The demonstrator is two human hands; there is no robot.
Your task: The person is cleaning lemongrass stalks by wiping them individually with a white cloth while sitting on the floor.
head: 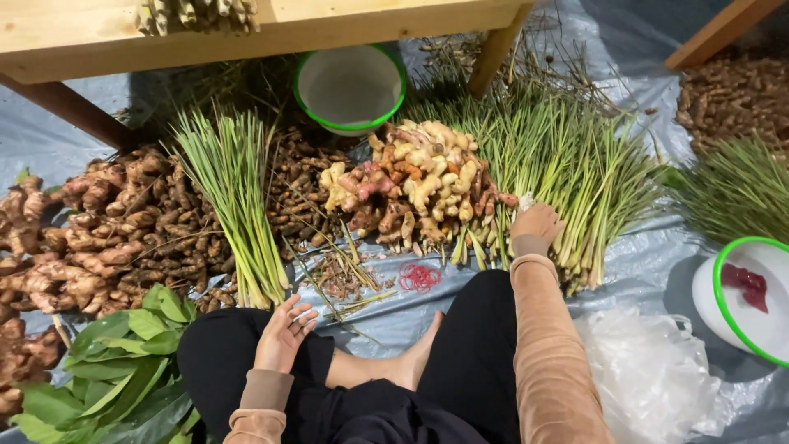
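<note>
I sit cross-legged on a grey plastic sheet [657, 263]. My left hand [285, 333] rests palm up on my left knee, fingers apart, holding nothing. My right hand [536, 222] reaches forward onto a big pile of lemongrass stalks [567, 164], its fingers curled down among the stalks; whether it grips any I cannot tell. Beside that hand lies a heap of pale and pinkish ginger-like roots [419, 185]. A small pile of red rubber bands [419, 277] lies in front of my knees.
A lemongrass bundle [234, 189], dark roots [300, 185] and a large brown root pile [107, 230] lie left. Green leaves [123, 370] sit by my left knee. Green-rimmed white bowls stand at back [349, 86] and right [752, 300]. A clear plastic bag [649, 374] lies right. A wooden table [246, 29] overhangs.
</note>
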